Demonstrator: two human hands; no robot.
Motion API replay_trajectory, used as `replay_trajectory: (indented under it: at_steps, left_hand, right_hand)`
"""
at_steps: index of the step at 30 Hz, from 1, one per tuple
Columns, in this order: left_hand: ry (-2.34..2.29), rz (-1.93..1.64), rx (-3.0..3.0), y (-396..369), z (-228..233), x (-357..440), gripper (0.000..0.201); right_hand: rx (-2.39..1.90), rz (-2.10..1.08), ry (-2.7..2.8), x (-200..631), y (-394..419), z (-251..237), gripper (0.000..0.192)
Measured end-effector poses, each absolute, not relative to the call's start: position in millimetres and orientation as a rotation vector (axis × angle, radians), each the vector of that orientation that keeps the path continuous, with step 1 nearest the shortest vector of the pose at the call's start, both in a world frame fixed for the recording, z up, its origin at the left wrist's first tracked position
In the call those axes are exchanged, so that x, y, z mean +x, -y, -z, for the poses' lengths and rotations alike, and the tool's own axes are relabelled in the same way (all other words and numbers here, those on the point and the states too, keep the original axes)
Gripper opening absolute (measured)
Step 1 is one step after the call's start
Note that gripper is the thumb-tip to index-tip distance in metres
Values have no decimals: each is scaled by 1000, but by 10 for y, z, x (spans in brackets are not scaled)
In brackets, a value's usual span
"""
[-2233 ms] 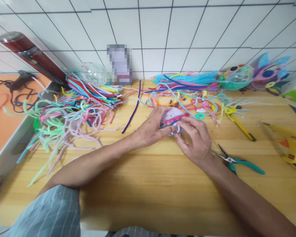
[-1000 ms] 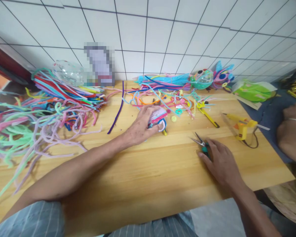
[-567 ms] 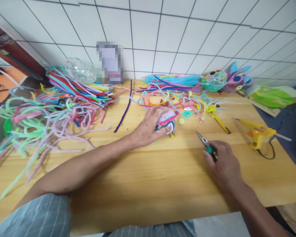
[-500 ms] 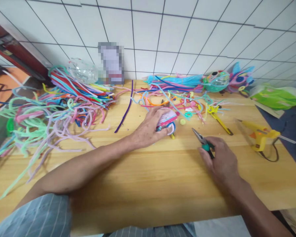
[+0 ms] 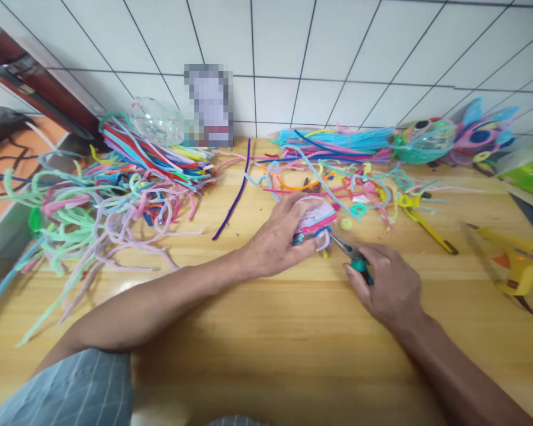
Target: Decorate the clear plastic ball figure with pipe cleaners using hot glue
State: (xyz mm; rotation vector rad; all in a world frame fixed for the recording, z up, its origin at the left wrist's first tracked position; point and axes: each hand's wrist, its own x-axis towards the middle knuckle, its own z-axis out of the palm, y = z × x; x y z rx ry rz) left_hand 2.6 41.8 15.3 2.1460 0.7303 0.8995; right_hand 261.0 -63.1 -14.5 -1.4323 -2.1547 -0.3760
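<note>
My left hand (image 5: 278,239) is closed round a small pipe-cleaner craft piece (image 5: 315,218) in lilac, pink and blue, partly hidden by the fingers. My right hand (image 5: 391,287) grips needle-nose pliers (image 5: 359,263) with green and black handles. The jaw tips reach the blue and lilac curl at the craft piece's right side; whether they pinch it, I cannot make out. Just beyond, a pale yellow round bit (image 5: 346,224) lies on the wooden table (image 5: 257,331). A single dark purple pipe cleaner (image 5: 233,207) rests left of my left hand.
Piles of pipe cleaners (image 5: 102,219) cover the left side. A blue bundle (image 5: 342,141) lies along the tiled wall, beside a clear ball decorated in green (image 5: 426,141). At right are a yellow cutter (image 5: 430,231) and a yellow glue gun (image 5: 517,260) with its cord.
The pliers in my right hand have moved left, up to the craft piece. My left hand keeps its hold on the piece. The whole view has shifted slightly.
</note>
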Motion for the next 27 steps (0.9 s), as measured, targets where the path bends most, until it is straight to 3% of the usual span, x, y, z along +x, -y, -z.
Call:
replay_trajectory:
  at_steps: [18, 27]
  left_hand:
    - [-709, -917, 2176, -434, -127, 18, 56]
    - [-685, -943, 2182, -438, -109, 19, 55]
  right_hand:
    - [-1362, 517, 2219, 2489, 573, 67, 25]
    - [-1425, 189, 2177, 2477, 611, 118, 24]
